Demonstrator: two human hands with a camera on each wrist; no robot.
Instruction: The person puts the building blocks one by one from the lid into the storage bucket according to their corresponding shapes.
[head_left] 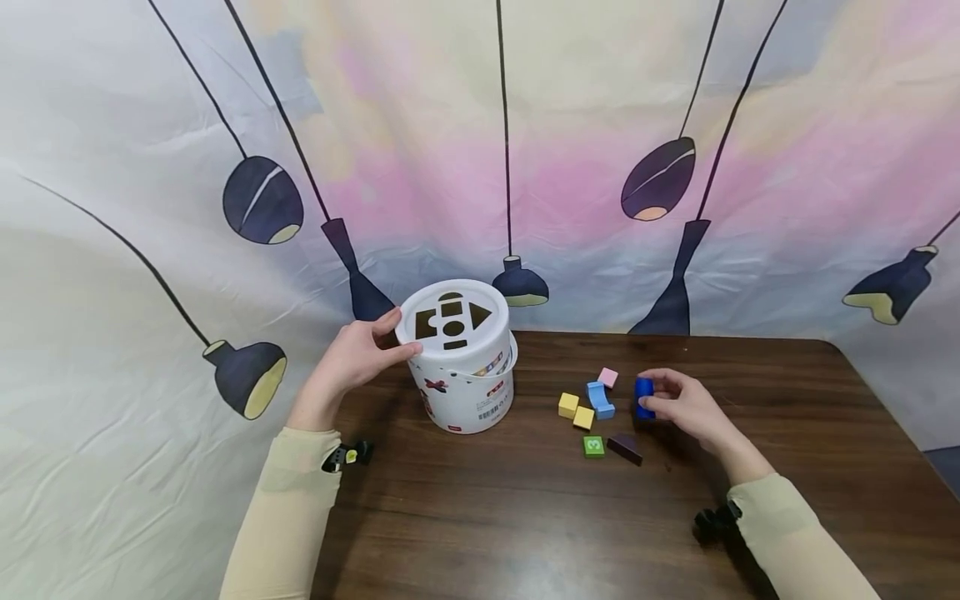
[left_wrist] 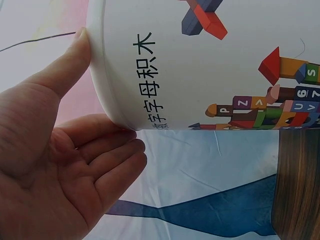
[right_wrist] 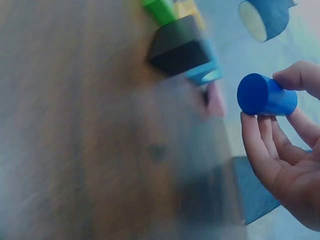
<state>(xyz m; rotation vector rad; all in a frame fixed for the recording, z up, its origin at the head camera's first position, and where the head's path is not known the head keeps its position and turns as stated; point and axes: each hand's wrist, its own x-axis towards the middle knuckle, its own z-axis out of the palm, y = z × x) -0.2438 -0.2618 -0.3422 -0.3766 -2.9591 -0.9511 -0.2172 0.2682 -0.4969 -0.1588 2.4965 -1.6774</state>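
A white lidded block bucket (head_left: 468, 392) stands on the table, with shaped holes in its lid (head_left: 407, 332). My left hand (head_left: 360, 354) holds the lid's left edge, thumb at the front and fingers farther back. In the left wrist view, that hand (left_wrist: 65, 155) spans the rim beside the printed wall (left_wrist: 165, 65). My right hand (head_left: 686, 406) pinches a blue cylinder block (head_left: 643, 398) between thumb and fingers. The right wrist view has the cylinder (right_wrist: 265, 95) at the fingertips, over the table. Left of it lie a light-blue arched block (head_left: 599, 400) and a pink block (head_left: 608, 377).
Two yellow blocks (head_left: 568, 406), a green block (head_left: 593, 447) marked 3 and a dark block (head_left: 625, 449) lie between bucket and right hand. The bucket's white handle (head_left: 513, 354) hangs on its right side. A printed cloth (head_left: 585, 167) rises behind the brown table (head_left: 510, 517).
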